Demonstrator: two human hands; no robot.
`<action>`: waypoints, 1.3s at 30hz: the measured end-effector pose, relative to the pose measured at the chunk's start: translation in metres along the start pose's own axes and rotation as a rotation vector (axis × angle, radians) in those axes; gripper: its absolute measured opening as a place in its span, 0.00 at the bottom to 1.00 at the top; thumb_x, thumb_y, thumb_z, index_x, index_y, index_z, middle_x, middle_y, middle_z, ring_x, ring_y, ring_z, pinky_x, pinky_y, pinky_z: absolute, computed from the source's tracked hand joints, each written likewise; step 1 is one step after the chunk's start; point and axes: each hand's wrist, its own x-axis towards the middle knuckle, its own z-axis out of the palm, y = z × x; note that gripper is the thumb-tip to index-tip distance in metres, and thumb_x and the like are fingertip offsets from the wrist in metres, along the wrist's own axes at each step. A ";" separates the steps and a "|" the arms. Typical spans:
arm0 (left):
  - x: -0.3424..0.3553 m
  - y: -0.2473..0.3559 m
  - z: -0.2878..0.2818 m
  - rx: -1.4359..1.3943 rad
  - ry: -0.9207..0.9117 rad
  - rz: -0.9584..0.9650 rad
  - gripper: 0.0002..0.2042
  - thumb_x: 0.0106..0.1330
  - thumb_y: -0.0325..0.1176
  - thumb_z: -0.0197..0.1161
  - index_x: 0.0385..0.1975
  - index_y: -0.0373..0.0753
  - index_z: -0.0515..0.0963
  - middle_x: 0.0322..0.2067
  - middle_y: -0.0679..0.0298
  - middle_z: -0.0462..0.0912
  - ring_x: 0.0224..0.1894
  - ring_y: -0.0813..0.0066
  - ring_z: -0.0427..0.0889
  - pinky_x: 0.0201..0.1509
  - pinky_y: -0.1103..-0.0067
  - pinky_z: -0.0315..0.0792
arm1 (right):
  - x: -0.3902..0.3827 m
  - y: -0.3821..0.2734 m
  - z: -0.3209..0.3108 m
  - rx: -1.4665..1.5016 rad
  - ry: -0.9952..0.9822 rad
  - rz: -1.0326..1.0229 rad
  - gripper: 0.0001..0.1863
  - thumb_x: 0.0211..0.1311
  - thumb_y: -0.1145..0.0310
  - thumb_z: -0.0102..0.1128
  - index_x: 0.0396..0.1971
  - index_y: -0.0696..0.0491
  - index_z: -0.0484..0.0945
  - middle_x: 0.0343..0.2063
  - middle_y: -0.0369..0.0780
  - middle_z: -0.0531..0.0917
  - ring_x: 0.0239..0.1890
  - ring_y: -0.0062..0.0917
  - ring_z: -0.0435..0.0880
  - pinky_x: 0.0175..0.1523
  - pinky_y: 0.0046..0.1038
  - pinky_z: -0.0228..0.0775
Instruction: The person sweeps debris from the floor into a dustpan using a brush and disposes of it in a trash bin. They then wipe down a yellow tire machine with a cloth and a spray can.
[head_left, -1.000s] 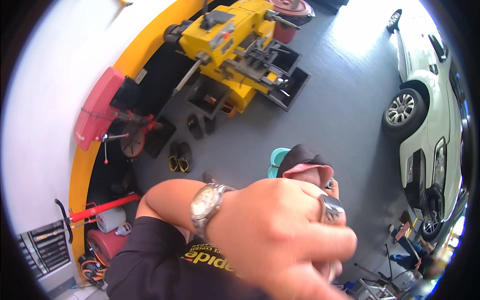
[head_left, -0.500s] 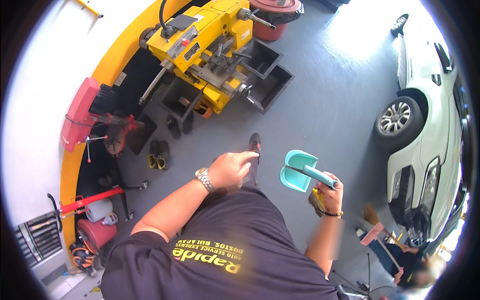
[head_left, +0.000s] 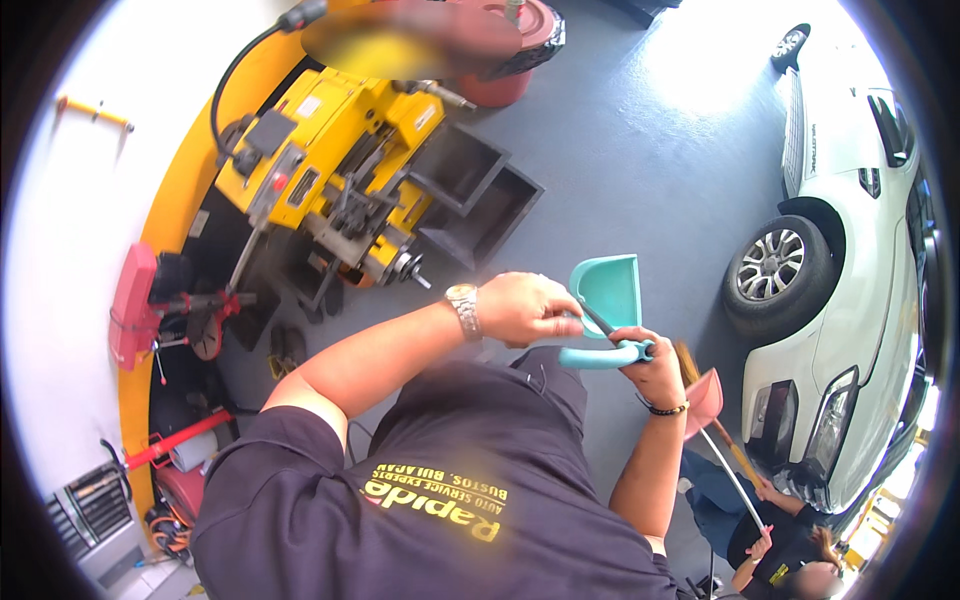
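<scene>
My right hand (head_left: 652,368) is wrapped around the end of a teal curved handle (head_left: 598,357). Just above it is a small teal dustpan (head_left: 612,285), its open tray facing up. A thin dark strip (head_left: 597,318) runs from the tray toward my right fingers; I cannot make out which part it is. My left hand (head_left: 525,308), with a metal watch on the wrist, comes in from the left. Its fingers are curled together, their tips at the near left edge of the tray beside the dark strip. What they pinch, if anything, is hidden.
A yellow lathe (head_left: 340,170) stands ahead on the left beside dark metal trays (head_left: 480,215) and a red bin (head_left: 497,90). A white car (head_left: 835,300) is parked right. A co-worker (head_left: 785,540) holds a broom (head_left: 735,452) and a pink dustpan (head_left: 704,402) at lower right.
My left hand has moved right to the dustpan. The dustpan has turned, and its handle now points left. The yellow brush-like thing under my right hand is out of sight. The co-worker's broom came closer.
</scene>
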 end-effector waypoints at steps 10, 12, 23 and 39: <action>0.164 0.016 -0.012 0.319 -0.193 -0.181 0.14 0.58 0.46 0.66 0.32 0.41 0.76 0.28 0.57 0.81 0.37 0.53 0.82 0.40 0.62 0.75 | 0.152 0.087 -0.075 0.038 -0.168 -0.060 0.18 0.48 0.74 0.66 0.43 0.52 0.82 0.32 0.44 0.86 0.37 0.32 0.86 0.44 0.32 0.76; 0.169 0.008 -0.005 0.328 0.015 -0.231 0.10 0.56 0.39 0.64 0.32 0.41 0.76 0.29 0.55 0.81 0.35 0.53 0.81 0.40 0.62 0.74 | 0.174 0.085 -0.083 0.002 -0.224 -0.063 0.23 0.48 0.73 0.67 0.49 0.51 0.79 0.32 0.44 0.86 0.38 0.36 0.86 0.45 0.34 0.76; 0.166 -0.043 0.005 -0.035 0.235 -0.462 0.08 0.57 0.34 0.64 0.29 0.36 0.77 0.20 0.56 0.81 0.22 0.63 0.82 0.30 0.71 0.74 | 0.216 0.112 -0.086 0.102 0.208 -0.224 0.07 0.50 0.73 0.59 0.31 0.53 0.81 0.29 0.42 0.80 0.35 0.36 0.82 0.43 0.35 0.75; 0.099 -0.074 -0.001 -0.084 0.205 -0.378 0.07 0.57 0.33 0.64 0.28 0.35 0.78 0.20 0.58 0.79 0.23 0.67 0.80 0.30 0.74 0.72 | 0.149 0.085 -0.105 0.027 0.517 -0.200 0.04 0.56 0.75 0.58 0.29 0.58 0.80 0.30 0.44 0.80 0.32 0.34 0.81 0.38 0.31 0.73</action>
